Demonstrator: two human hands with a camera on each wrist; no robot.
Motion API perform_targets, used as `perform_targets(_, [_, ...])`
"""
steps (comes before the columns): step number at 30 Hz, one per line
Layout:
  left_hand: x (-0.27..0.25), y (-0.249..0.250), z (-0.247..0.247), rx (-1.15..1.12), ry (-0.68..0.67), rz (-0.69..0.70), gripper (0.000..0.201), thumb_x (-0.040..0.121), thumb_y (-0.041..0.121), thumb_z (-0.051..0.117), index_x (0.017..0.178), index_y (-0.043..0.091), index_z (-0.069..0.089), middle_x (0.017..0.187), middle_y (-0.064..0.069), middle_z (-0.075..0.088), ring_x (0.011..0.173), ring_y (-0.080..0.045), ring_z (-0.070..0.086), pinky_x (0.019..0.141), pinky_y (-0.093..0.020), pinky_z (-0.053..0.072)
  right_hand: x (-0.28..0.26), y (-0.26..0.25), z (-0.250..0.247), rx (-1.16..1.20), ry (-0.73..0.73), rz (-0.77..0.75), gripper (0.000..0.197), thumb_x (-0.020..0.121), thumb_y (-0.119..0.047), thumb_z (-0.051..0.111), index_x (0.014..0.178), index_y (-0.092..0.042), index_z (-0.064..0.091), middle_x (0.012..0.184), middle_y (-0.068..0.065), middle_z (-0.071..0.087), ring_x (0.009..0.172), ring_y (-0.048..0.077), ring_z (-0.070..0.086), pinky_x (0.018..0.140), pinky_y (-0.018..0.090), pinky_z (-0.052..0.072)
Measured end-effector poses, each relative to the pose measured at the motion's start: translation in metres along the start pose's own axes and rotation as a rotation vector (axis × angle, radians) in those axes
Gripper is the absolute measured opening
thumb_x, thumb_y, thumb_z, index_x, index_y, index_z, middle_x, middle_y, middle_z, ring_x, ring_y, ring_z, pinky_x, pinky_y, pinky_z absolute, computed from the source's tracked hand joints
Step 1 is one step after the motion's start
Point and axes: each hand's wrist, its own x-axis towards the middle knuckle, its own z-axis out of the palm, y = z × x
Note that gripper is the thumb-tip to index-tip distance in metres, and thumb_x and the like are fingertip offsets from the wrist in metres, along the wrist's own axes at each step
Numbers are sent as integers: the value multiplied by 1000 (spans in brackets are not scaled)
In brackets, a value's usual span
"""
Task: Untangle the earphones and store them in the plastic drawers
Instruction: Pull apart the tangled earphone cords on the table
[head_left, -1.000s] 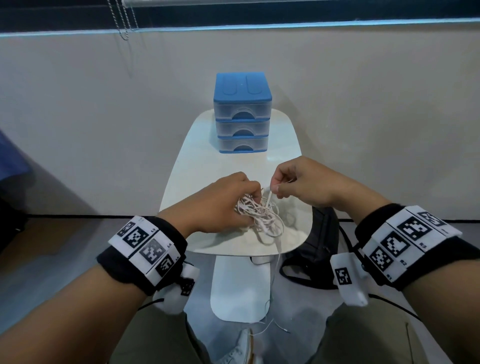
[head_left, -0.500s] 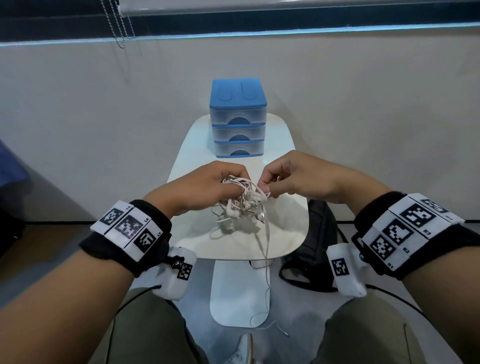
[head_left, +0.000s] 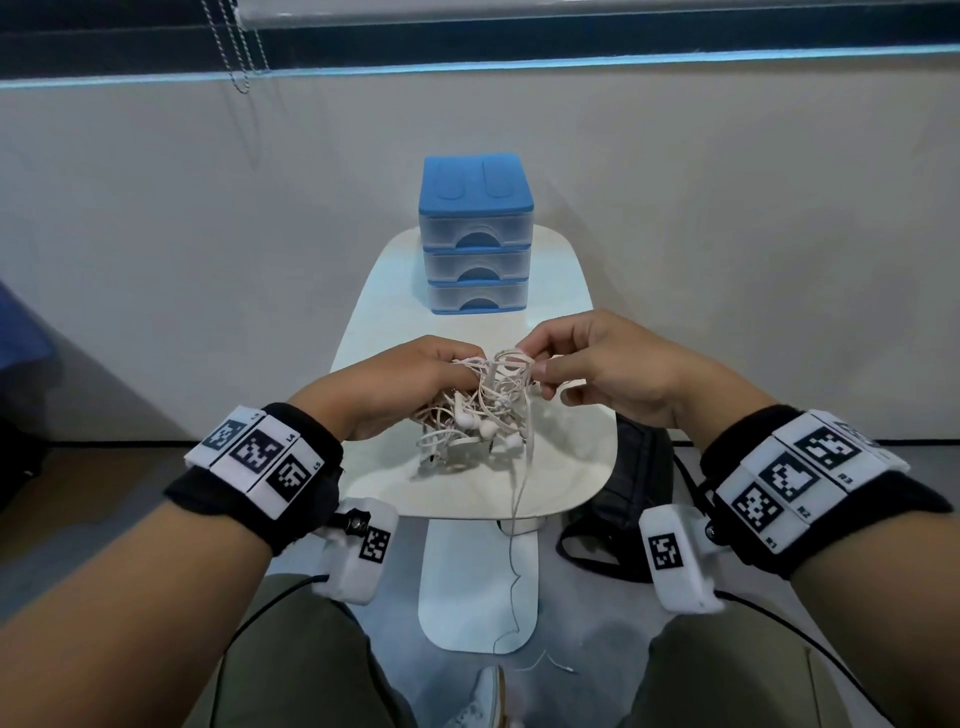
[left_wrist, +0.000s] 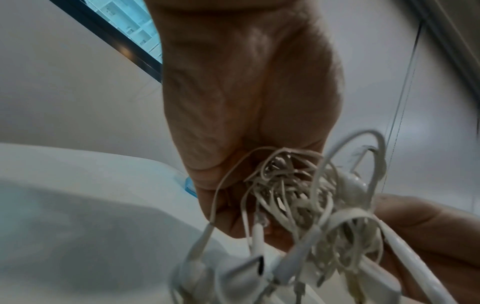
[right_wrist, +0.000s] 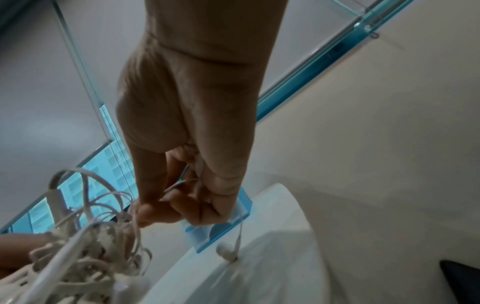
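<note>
1. Two hands are working above the near half of a white table (head_left: 566, 467), holding a tangled bundle of white earphones (head_left: 480, 410) between them, clear of the tabletop.
2. The left hand (head_left: 395, 384) is gripping the bundle from the left, its fingers curling round the knot of cords; the left wrist view is showing that fist (left_wrist: 246, 123) closing on the tangle (left_wrist: 293, 195) with earbuds and plugs dangling below.
3. The right hand (head_left: 608, 369) is pinching a cord at the bundle's top right between thumb and fingertips, the other fingers curling in; the right wrist view is showing this pinch (right_wrist: 182, 181) beside the tangle (right_wrist: 85, 253), with one earbud (right_wrist: 227, 252) hanging from a strand under the hand.
4. One loose cord (head_left: 519, 519) is trailing down from the bundle past the table's near edge towards the floor.
5. The drawers (head_left: 475, 234), three clear ones under a blue top, are standing at the table's far end, all shut, well apart from the hands.
6. A black bag (head_left: 623, 499) is lying on the floor just right of the table.
</note>
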Motion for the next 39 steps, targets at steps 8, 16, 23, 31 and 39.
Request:
perform_targets(8, [4,-6,1,-67,-12,-47,17,102,9,56,102,-3,68,88,-15,63,73,-21,56,60,-26,44,7,13,16,-2,72,8,24,95,4,62,111,-11,72,93,6,63,66,6,60,64,25,41])
perform_targets(16, [6,-11,-2,-109,98,-107,27,101,7,53,79,14,66,74,-7,67,56,-14,58,49,-21,41,-2,5,12,-221,510,-144,30,88,-1,65,102,-27,68,106,-5,65,56,11,60,60,23,46])
perform_targets(23, [10,-12,5,-142,144,-108,20,100,7,53,99,6,72,82,-12,70,60,-18,63,54,-25,43,-9,2,33,-356,185,-124,13,90,-11,72,81,-11,80,66,-8,70,57,-1,52,61,15,40])
perform_targets(31, [4,-12,11,-84,157,-21,17,99,7,53,92,6,69,78,-12,63,63,-19,54,57,-28,40,8,3,39,-327,335,-22,21,81,-26,84,71,-9,78,64,4,65,59,7,50,59,23,40])
perform_targets(39, [1,-6,12,-49,117,-29,19,100,26,58,88,12,62,76,-5,58,65,-16,50,57,-26,39,7,12,40,-195,258,32,30,84,-14,85,62,-11,64,49,-8,53,44,3,42,47,14,35])
